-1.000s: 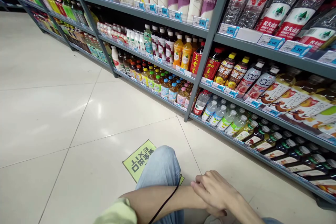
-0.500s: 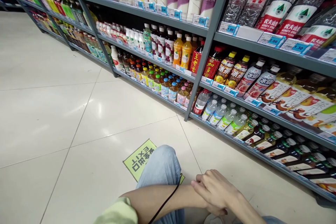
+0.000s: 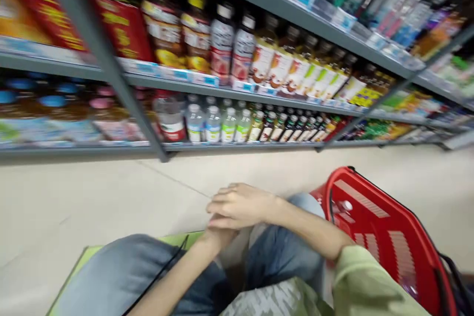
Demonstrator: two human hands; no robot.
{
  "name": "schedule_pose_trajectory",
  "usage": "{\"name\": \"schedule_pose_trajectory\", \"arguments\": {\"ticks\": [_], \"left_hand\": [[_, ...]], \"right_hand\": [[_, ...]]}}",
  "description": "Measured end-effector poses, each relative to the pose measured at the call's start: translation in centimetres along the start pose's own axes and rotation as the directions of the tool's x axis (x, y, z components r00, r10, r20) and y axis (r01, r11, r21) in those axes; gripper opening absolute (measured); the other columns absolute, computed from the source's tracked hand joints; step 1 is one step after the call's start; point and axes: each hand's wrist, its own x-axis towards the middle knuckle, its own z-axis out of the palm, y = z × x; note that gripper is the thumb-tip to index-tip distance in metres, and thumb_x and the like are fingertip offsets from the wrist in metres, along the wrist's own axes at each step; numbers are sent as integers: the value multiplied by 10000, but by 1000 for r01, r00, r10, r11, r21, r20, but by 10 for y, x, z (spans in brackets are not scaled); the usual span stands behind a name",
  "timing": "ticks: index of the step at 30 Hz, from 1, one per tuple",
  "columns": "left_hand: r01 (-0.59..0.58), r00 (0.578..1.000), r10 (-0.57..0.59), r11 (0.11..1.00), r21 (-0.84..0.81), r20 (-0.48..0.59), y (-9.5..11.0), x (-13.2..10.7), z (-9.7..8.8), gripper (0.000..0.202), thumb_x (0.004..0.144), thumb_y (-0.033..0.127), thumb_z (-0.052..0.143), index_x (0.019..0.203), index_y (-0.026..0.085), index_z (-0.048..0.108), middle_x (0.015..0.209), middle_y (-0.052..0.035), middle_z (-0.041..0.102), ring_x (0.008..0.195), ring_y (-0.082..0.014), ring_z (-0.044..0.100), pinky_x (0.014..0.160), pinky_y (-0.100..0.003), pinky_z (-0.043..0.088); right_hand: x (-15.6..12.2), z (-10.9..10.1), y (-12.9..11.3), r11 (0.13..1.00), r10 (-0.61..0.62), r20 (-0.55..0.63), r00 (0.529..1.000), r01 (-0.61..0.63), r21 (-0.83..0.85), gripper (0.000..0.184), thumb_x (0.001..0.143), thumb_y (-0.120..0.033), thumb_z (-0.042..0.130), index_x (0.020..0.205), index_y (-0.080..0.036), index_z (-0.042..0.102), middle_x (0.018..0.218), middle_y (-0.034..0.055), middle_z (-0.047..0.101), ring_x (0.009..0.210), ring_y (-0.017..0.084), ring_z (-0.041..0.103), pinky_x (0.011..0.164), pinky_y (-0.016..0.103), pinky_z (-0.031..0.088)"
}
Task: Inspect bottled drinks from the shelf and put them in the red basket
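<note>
My right hand (image 3: pixel 240 205) lies over my left hand (image 3: pixel 216 223) between my knees, its fingers pressed together and curled round it. Most of my left hand is hidden beneath it; only its edge and the wrist show. A thin black cord runs across my left forearm. Both hands hover low over the floor in front of the drink shelves (image 3: pixel 229 93). Nothing else is in either hand.
A red plastic shopping basket (image 3: pixel 374 227) stands right beside my right knee. Small bottles (image 3: pixel 215 123) fill the lowest shelf, and larger tea and juice bottles sit above. A grey shelf post (image 3: pixel 111 69) slants at the left. A green floor sticker (image 3: pixel 85 261) shows under my left knee.
The view has swung sharply right and is blurred; the red basket has come into sight. My right hand has slid from my left wrist onto my left hand.
</note>
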Motion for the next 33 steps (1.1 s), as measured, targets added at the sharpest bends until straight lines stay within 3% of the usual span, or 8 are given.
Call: {"name": "schedule_pose_trajectory", "arguments": {"ticks": [2,4,7,10,12,18,24,33], "left_hand": [[-74,984,40,977,198,174,-13,1,-6,321,807,151,614,1093,52,722,1118,-242,707,1102,-430,620,955,-552,432],[-172,949,47,905,388,312,-16,3,-9,455,841,146,567,1275,24,635,1154,-284,679,1127,-451,608,940,-566,436],[-304,903,66,796,524,424,-9,2,-11,514,940,180,430,1433,51,500,1228,-259,653,1156,-405,602,929,-516,462],[-325,890,54,770,549,453,-3,2,-13,536,959,189,403,1476,51,445,1263,-250,638,1171,-394,591,947,-510,458],[-319,883,22,760,566,469,-4,3,-13,550,963,190,394,1493,45,415,1276,-254,630,1176,-395,587,949,-511,457],[-341,861,-8,734,588,509,-10,10,-2,573,962,207,357,1506,28,383,1290,-269,619,1180,-407,580,939,-523,461],[-350,850,-19,727,590,527,-13,20,12,586,950,233,309,1503,63,407,1293,-253,625,1167,-398,594,931,-525,468],[-450,764,-70,655,608,641,-12,42,25,585,941,252,301,1490,116,449,1391,-233,570,1230,-386,566,943,-521,473]], "right_hand": [[-28,-11,14,995,89,-239,967,-76,64,277,1024,-381,463,1035,-157,626,1029,96,711,1014,193,638,906,328,477],[-70,-11,24,967,246,-496,833,-172,190,206,1016,-323,469,1025,-176,613,997,82,704,974,178,637,909,335,485],[-150,9,32,804,567,-721,398,-459,378,180,988,-327,479,933,-199,594,850,58,667,833,188,634,810,347,505],[-238,43,37,317,797,-599,-76,-793,521,264,983,-400,428,948,-193,588,842,66,651,785,196,619,778,320,495],[-291,62,38,37,881,-425,-206,-866,498,294,986,-395,401,1048,-169,579,800,65,649,736,198,616,750,304,485],[-389,90,57,-231,962,196,-191,-951,207,258,931,-205,529,1167,-150,616,1151,145,686,1096,254,628,907,304,432],[-420,118,89,-435,739,652,-169,-859,271,650,711,-244,795,1310,-134,571,1109,148,712,880,228,698,714,294,543],[-425,158,102,-552,446,886,-125,-818,163,801,446,-486,933,1103,-120,658,938,114,727,815,242,708,722,353,567]]}}
